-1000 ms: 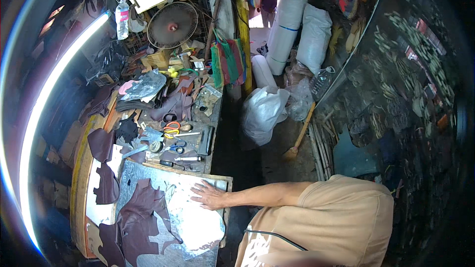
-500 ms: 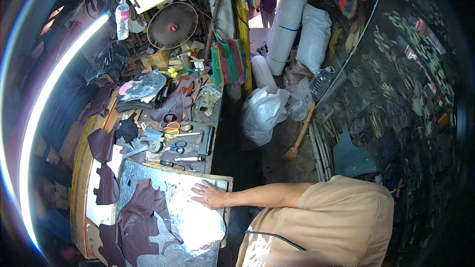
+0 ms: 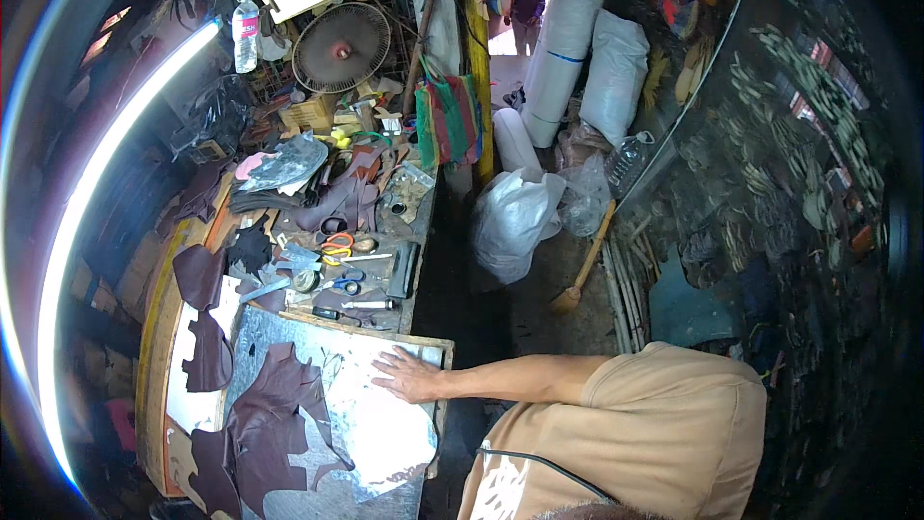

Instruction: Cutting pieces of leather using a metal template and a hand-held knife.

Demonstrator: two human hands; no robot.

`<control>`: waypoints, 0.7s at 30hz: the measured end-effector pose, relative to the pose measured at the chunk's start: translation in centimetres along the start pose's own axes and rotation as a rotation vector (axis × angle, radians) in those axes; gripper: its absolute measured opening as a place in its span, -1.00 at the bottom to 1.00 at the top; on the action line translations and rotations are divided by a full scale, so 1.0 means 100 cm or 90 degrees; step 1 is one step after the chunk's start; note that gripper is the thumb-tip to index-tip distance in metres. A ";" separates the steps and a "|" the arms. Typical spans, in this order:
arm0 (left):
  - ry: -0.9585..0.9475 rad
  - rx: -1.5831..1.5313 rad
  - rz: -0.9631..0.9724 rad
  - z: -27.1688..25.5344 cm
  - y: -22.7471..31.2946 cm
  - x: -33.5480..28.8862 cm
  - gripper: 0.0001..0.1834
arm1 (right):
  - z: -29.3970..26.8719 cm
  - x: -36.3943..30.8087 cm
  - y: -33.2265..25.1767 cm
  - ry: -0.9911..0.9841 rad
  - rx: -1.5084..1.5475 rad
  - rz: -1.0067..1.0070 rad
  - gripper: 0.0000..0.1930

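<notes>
My right hand point(image 3: 408, 377) lies flat, palm down, fingers spread, on a pale, shiny sheet point(image 3: 399, 433) at the near right of the work board. Nothing is held in it. Its bare forearm comes in from the right, out of a tan short sleeve. My left hand does not show. Left of the sheet, a dark brown piece of leather point(image 3: 274, 424) with a ragged, cut outline is spread over the board point(image 3: 289, 332). Smaller brown leather pieces point(image 3: 207, 351) lie at the board's left edge. Strong light washes out the sheet's surface.
Beyond the board are orange-handled scissors point(image 3: 337, 247), blue-handled scissors point(image 3: 350, 279), a tape roll point(image 3: 306, 281) and a leather stack point(image 3: 279, 173). A fan point(image 3: 341, 48) stands behind. White rolls point(image 3: 570, 48), sacks point(image 3: 520, 221) and a broom point(image 3: 577, 287) are right of the bench.
The view has shifted slightly, so the background sits a little farther right and higher. My right hand stays flat on the sheet.
</notes>
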State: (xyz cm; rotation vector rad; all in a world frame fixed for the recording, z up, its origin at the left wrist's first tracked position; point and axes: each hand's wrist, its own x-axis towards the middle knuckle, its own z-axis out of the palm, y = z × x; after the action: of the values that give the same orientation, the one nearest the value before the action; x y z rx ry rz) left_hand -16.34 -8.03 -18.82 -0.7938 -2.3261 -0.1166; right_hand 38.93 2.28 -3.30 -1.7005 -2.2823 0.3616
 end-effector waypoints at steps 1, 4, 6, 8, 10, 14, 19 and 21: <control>0.001 -0.003 0.007 -0.003 0.007 0.002 -0.33 | 0.000 0.000 0.000 -0.001 -0.002 0.004 -0.51; 0.009 0.002 0.016 0.004 -0.002 0.007 -0.33 | -0.003 0.001 -0.008 -0.004 0.012 -0.008 -0.51; 0.012 -0.001 0.029 0.006 0.001 0.009 -0.33 | -0.002 0.002 -0.007 -0.004 0.010 -0.010 -0.51; 0.016 -0.004 0.042 0.008 0.004 0.010 -0.33 | -0.002 0.002 -0.007 -0.003 0.009 -0.011 -0.51; 0.020 -0.008 0.056 0.010 0.007 0.011 -0.33 | -0.001 0.001 -0.006 0.004 0.007 -0.013 -0.51; 0.028 -0.013 0.080 0.012 0.008 0.012 -0.32 | -0.002 0.001 -0.006 0.002 0.015 -0.013 -0.52; 0.041 -0.015 0.108 0.013 0.003 0.015 -0.32 | -0.002 0.002 -0.007 -0.002 0.014 -0.021 -0.52; 0.041 -0.025 0.127 0.006 0.015 0.009 -0.32 | 0.001 0.002 -0.001 0.003 0.004 -0.016 -0.53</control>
State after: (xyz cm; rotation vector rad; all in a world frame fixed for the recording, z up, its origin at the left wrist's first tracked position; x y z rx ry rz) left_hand -16.34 -6.18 -18.85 -1.0206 -2.1773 -0.0988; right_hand 38.72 2.41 -3.31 -1.6666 -2.2946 0.3573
